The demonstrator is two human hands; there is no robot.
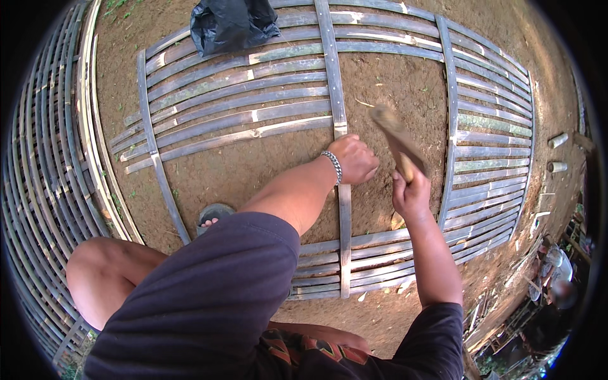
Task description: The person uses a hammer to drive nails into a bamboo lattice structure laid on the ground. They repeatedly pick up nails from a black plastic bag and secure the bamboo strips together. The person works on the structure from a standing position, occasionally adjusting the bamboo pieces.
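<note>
Soft, even daylight covers the brown soil (392,76) with only faint shadows, leaving a pale sheen on the bamboo slats (255,133) and glints on the black plastic bag (231,28). Motion blur smears the wooden-handled blade (405,145). Fisheye distortion bows the slats towards a dark rim, with blue flare at lower right
</note>
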